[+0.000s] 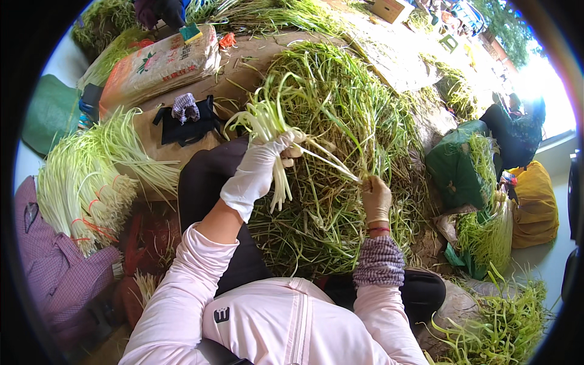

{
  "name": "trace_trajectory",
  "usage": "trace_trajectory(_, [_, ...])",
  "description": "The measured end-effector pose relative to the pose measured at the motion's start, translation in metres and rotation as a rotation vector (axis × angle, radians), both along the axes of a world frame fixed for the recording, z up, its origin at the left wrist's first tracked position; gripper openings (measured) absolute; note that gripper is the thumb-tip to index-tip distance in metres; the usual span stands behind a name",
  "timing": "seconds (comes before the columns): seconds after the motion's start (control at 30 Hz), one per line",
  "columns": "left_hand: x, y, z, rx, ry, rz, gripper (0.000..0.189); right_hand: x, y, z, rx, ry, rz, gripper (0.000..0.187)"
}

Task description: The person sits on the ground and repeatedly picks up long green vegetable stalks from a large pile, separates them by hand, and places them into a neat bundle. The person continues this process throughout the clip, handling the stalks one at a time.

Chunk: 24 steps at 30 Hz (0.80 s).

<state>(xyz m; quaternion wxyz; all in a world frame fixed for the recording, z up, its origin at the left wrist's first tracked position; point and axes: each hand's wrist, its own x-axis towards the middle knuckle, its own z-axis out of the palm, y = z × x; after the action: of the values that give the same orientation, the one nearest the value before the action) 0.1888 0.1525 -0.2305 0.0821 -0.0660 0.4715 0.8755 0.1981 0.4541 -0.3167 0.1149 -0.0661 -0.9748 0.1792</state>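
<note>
My left hand (269, 159), in a thin white glove, grips a bunch of pale green leafy stalks (269, 121), whose whitish ends hang below the fist. One or more pale stalks (331, 160) stretch from it to my right hand (376, 196). That hand, also gloved, is closed on their far end. Both hands are above a large heap of loose green leaves and brownish stems (337, 109) between my legs. Tied bundles of pale stalks (98, 182), bound with red ties, lie at the left. The right fingertips are partly hidden.
A stack of printed woven sacks (169, 68) lies at the upper left, near a black cloth item (187, 125). A stuffed green sack (456, 169) and a yellow one (534, 205) stand at the right. More greens (502, 324) lie lower right. Part of another person (518, 127) shows upper right.
</note>
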Motion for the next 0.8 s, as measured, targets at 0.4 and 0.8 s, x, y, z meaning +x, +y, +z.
trace_trajectory(0.4, [0.001,-0.045,0.028,0.175,0.026,0.12,0.025,-0.04,0.045,0.052,0.338,-0.54,-0.226,0.028])
trace_trajectory(0.8, [-0.011,-0.054,0.044,0.058,0.182,0.06,0.045,0.031,-0.133,0.073,-0.773,-0.363,0.535,0.023])
